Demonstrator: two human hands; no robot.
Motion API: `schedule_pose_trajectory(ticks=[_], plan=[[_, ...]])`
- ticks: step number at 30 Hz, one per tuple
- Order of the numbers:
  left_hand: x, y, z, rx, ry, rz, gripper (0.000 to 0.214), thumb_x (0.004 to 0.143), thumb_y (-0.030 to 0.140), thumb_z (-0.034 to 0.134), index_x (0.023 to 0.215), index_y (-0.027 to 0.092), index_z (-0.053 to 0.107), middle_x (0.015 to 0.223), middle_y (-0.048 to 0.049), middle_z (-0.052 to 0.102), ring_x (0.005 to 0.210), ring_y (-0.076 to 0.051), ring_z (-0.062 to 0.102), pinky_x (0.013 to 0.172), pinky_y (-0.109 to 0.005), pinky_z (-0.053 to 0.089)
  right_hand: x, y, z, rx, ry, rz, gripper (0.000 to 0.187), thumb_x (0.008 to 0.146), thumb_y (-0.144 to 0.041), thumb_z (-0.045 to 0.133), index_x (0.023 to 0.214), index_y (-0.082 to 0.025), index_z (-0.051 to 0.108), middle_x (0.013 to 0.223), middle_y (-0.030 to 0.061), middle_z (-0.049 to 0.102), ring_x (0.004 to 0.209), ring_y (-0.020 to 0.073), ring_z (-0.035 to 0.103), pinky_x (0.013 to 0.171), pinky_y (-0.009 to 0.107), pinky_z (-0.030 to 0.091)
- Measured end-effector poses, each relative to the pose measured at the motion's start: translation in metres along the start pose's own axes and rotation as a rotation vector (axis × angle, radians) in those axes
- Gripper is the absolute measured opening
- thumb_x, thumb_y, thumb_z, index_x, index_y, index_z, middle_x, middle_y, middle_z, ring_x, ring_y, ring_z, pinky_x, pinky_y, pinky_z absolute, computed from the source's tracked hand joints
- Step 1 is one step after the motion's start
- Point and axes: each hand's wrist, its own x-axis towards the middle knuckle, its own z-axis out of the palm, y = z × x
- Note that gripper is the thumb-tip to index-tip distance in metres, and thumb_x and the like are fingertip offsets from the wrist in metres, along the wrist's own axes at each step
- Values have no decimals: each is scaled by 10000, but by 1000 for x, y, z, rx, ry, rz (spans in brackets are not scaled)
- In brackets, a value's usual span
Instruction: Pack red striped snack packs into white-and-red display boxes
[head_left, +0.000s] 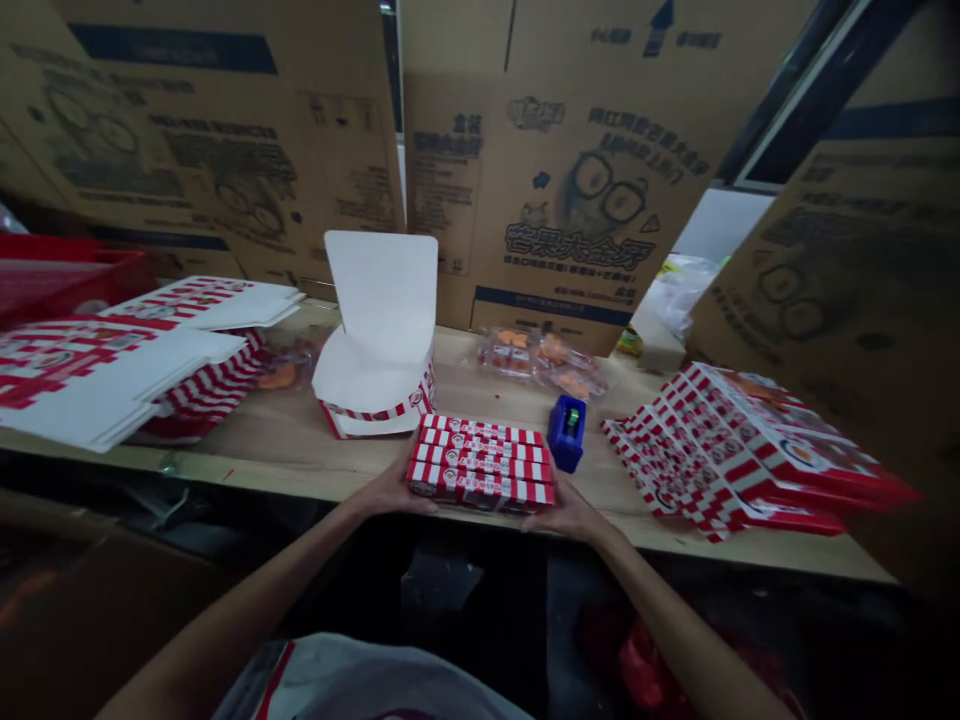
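My left hand (394, 492) and right hand (568, 517) clamp a block of slim boxes (481, 462) between them, 1 palm against each short end. The boxes are red and white striped, and I count about 4 lying side by side, long edges touching. The block sits at the near edge of the wooden table (300, 450), directly in front of my body. Squeezing from both ends seems to be what keeps the loose boxes square and together as 1 unit. My fingertips are mostly hidden under and behind the block.

Just behind the block, touching or nearly touching its far left corner, stands an open carton (379, 385) with a white inside and striped outer walls. Its lid is tipped up and back, so the mouth faces me.

A blue tape dispenser (566, 432) stands just beside the block's far right corner, within easy reach of my right hand.

To the right lies a fanned stack of flat striped cartons (742, 460). To the left lie more piles of flat cartons (112, 375), printed side partly showing. Clear-wrapped snack packets (544, 355) lie farther back on the table. Large brown shipping boxes (570, 190) wall in the far side, and a red crate (67, 275) sits at far left.
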Motion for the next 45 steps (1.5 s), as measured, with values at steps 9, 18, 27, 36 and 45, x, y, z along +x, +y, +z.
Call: schedule_pose_trajectory(ticks=[9,18,27,36,45], plan=[[10,-11,11,82,122,102,1095,659,505,782,1504,238,138,1484,-156,356,1380,-353,324,1152,-540,241,5,12,10,-174,-7,43,1064,587,-731,702,1434,-198,342,1387,157,481,1314,348,423,1117,538,262],[14,-16,13,29,140,145,1144,624,422,832,1496,242,114,1516,-168,307,1391,-360,310,1150,-526,260,32,-74,-37,-514,-173,87,1359,551,-751,707,1523,-177,-50,1590,198,-8,1464,363,-4,1159,548,121],[12,-4,10,55,166,127,1146,601,471,831,1492,228,153,1465,-170,369,1332,-377,386,1119,-564,294,81,-118,-3,-909,-422,-66,1142,582,-350,793,1486,-39,168,1321,244,418,1205,381,416,1026,517,351],[7,-26,12,146,179,186,1151,629,479,812,1502,226,105,1528,-173,270,1401,-373,275,1143,-554,250,84,-111,4,-854,-402,-60,859,623,-340,732,1362,-125,350,1225,181,442,1072,331,469,929,470,419],[7,-32,10,281,129,196,1188,673,545,760,1518,213,-7,1566,-195,166,1437,-368,187,1165,-548,187,86,-106,3,-882,-461,-2,1035,602,-363,720,1463,-76,223,1342,222,407,1225,384,401,1052,517,316]])
